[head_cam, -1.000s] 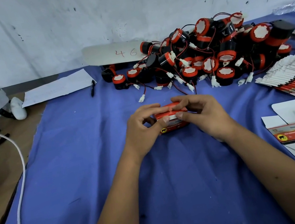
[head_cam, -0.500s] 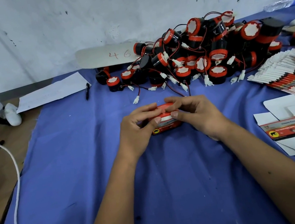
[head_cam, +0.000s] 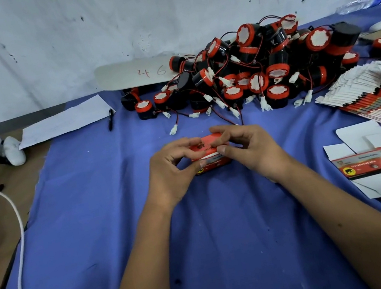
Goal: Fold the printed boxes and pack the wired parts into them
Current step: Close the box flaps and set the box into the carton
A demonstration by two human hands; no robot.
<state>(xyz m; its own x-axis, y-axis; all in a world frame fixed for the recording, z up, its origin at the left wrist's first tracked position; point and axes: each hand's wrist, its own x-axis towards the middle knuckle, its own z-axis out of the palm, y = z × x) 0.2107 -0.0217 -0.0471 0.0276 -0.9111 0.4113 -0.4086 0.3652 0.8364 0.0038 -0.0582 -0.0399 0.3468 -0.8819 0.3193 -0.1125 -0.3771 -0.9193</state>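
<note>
A small red printed box sits on the blue cloth at the middle, folded up. My left hand grips its left end with thumb and curled fingers. My right hand pinches its top flap from the right. A heap of black-and-red wired parts with white connectors lies behind the box. A fanned stack of flat printed boxes lies at the right, and one unfolded flat box lies nearer, right of my right arm.
A white paper sheet and a black pen lie at the back left. A white board marked 46 leans by the wall. A white cable runs along the left edge, and a plastic bottle lies far right.
The view has shifted a little, and my fingers have worked over the box's top flap. The box stays at the same spot on the cloth between both hands.
</note>
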